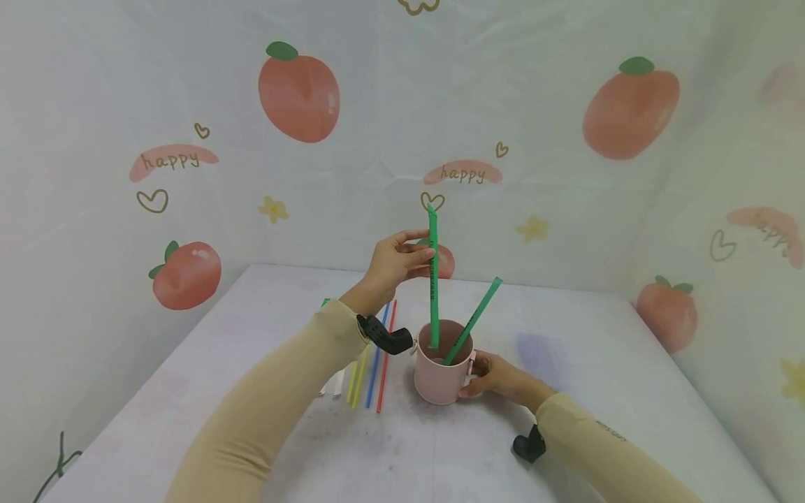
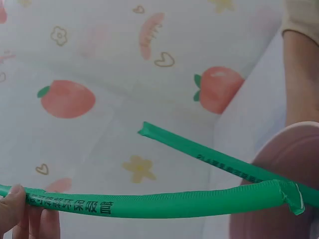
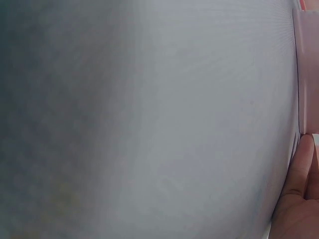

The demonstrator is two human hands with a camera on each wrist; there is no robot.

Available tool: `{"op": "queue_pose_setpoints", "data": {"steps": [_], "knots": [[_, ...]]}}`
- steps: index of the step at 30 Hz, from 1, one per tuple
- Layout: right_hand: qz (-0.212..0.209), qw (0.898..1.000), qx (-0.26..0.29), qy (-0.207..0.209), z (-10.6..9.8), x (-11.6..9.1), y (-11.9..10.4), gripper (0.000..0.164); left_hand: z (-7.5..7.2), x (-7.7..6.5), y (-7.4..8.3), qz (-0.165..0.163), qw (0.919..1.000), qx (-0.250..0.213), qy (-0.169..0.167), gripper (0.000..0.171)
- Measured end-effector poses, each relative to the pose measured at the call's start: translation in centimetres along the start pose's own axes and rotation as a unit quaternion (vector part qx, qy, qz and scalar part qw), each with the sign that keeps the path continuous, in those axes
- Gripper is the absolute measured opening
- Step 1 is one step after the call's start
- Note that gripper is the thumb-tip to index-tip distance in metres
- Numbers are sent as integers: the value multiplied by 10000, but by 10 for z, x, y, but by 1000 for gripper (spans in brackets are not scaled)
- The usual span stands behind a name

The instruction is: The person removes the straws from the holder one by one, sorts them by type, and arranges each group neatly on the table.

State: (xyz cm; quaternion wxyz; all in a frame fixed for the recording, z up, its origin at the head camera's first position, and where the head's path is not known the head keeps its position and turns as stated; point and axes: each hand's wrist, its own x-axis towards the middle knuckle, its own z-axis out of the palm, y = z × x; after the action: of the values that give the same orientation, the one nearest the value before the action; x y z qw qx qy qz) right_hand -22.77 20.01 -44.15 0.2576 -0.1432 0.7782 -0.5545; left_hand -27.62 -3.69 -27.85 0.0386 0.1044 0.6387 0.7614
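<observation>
My left hand [image 1: 399,258] pinches a green-wrapped straw [image 1: 434,297] near its upper part and holds it nearly upright. Its lower end is at the mouth of a pink cup [image 1: 437,385]; how deep it reaches I cannot tell. Leaning right inside the cup is another green-wrapped straw [image 1: 476,318]. At the cup's right side, my right hand [image 1: 502,378] grips it by the handle, partly hidden. Dark printing shows on the held straw [image 2: 164,205] in the left wrist view. The right wrist view catches my thumb [image 3: 301,164] against the cup [image 3: 309,74].
Left of the cup lie yellow straws [image 1: 358,381], a blue straw [image 1: 374,374] and a red straw [image 1: 383,377]. White strips [image 1: 339,383] lie beside them, partly behind my left arm. A fruit-print backdrop [image 1: 377,161] stands behind the white table [image 1: 402,461].
</observation>
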Motion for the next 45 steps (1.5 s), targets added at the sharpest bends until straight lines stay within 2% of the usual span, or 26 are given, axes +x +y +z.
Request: {"op": "queue_pose_setpoints", "data": {"steps": [4, 10, 19, 26, 36, 45], "knots": [[-21, 10000, 30, 0, 0, 0, 1, 68, -8, -1, 10, 149, 9998, 0, 146, 38], [-56, 10000, 29, -35, -1, 0, 1, 67, -25, 0, 20, 258, 9988, 298, 287, 38], [-94, 9999, 9, -65, -1, -1, -1, 64, -59, 5, 25, 159, 9960, 533, 698, 39], [-37, 10000, -6, -40, -1, -1, -2, 64, -94, 6, 16, 34, 9911, 717, 1118, 39], [33, 10000, 27, -7, -3, 1, 1, 63, -149, 3, 0, -182, 9796, 887, 1797, 42], [-127, 9999, 47, -91, -2, 0, 1, 64, -194, -11, -27, -633, 9706, 1275, 1942, 43]]}}
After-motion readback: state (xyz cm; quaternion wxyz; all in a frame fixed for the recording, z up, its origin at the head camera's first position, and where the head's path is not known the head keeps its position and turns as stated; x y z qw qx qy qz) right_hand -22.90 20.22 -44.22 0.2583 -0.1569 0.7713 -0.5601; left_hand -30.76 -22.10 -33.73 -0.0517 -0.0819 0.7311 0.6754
